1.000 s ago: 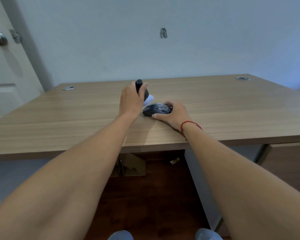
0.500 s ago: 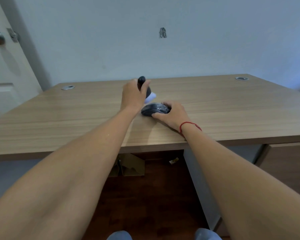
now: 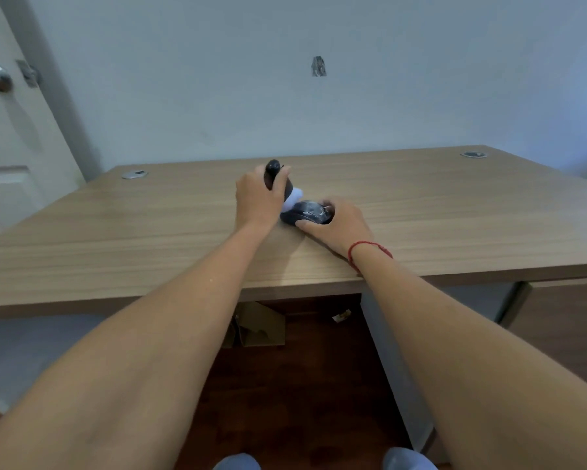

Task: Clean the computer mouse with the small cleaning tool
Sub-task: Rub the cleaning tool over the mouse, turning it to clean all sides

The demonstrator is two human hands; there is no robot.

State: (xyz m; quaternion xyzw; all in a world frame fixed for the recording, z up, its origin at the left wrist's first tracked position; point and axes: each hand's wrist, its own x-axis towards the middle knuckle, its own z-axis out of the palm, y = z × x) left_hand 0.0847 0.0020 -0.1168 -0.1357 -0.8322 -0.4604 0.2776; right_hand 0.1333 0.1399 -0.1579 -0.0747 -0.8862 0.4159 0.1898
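Barely anything has shifted since a second ago: both hands sit in pretty much the same spot, and the pale head of the tool has just crept a touch nearer the mouse. So the small glossy black computer mouse [image 3: 306, 212] is sitting on the light wood-grain table [image 3: 149, 232], well in from the front edge and roughly in the middle left to right, right between the two hands. Its long axis looks like it runs mostly left to right from where the person stands, maybe a bit skewed, hard to be sure. The right hand [image 3: 339, 225] is cupped around the right end and near side of it, fingers curled and thumb laid along the front, pinning it down. The left hand [image 3: 258, 198] is closed in a fist around the small cleaning tool with its black rounded handle and whitish soft tip [image 3: 274, 176], handle poking up above the fist, tip angled down and to the right so it's touching or just about touching the mouse's far-left top. I'd say the left hand is the one doing the work, so the next stroke probably goes rightward along the shell. The mouse looks shiny with pale streaks on top, could be glare or dust, can't tell. Red string bracelet [image 3: 370, 247] on the right wrist btw
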